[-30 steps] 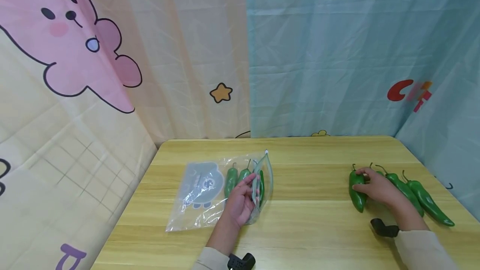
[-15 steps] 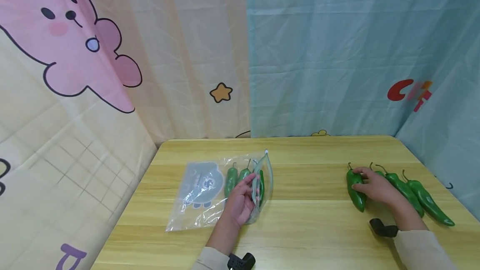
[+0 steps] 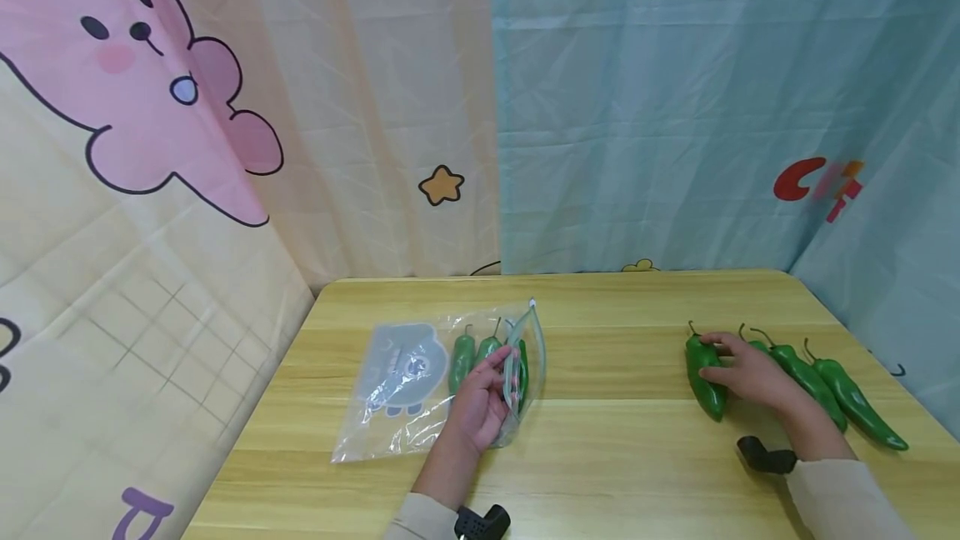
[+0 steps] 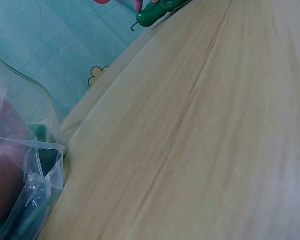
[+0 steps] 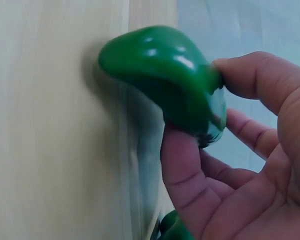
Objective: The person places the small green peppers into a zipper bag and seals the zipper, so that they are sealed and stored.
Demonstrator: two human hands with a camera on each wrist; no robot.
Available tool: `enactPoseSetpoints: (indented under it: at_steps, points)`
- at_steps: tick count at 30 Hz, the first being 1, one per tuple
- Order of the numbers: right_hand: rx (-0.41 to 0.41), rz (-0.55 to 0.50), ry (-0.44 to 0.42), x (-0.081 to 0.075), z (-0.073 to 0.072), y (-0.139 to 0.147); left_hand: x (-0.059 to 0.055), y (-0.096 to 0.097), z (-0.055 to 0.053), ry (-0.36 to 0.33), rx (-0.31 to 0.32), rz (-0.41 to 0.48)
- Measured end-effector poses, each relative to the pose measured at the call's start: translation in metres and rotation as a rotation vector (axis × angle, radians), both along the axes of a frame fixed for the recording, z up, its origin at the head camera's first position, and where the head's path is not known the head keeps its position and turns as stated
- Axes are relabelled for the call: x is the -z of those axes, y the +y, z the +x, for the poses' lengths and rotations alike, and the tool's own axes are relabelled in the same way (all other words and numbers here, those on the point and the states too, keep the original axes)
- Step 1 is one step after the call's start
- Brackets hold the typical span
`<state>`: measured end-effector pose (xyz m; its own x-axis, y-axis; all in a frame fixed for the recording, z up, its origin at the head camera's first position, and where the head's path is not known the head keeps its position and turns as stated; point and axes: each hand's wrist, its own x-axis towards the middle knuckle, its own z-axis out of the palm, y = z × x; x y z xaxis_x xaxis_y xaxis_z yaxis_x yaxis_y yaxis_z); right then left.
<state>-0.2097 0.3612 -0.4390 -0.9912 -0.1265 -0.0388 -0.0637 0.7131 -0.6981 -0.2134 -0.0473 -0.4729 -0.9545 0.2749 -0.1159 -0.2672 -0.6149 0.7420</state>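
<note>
A person's right hand [image 3: 750, 373] pinches a glossy green pepper [image 3: 697, 363] between thumb and fingertips at the right of the wooden tabletop [image 3: 600, 457], just beside other loose peppers [image 3: 857, 407], one partly hidden behind the hand. Well apart to the left, the left hand [image 3: 480, 407] grips the edge of a clear zip bag [image 3: 412, 377], its mouth parted toward the right and green peppers [image 3: 462, 363] showing inside. Whether the pinched pepper clears the wood entirely is hard to tell. The pinch looks light for such smooth skin, so the pepper could twist or slip; a slackened left grip could let the limp plastic sag shut, and the hooked stem might snag its lip.
</note>
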Motion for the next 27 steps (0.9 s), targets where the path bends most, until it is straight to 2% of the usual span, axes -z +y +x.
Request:
enactPoseSetpoints:
  at_steps: [6, 13, 27]
  points:
    - [-0.011, -0.036, 0.021, -0.004, 0.003, -0.010, 0.000, 0.000, 0.000, -0.003, 0.000, 0.010]
    - [-0.025, -0.157, 0.002, -0.011, 0.003, -0.025, -0.001, 0.000, 0.000, 0.002, 0.000, 0.007]
    - [-0.048, -0.220, 0.034, -0.013, -0.004, -0.051, 0.001, 0.000, 0.000, 0.005, -0.001, 0.007]
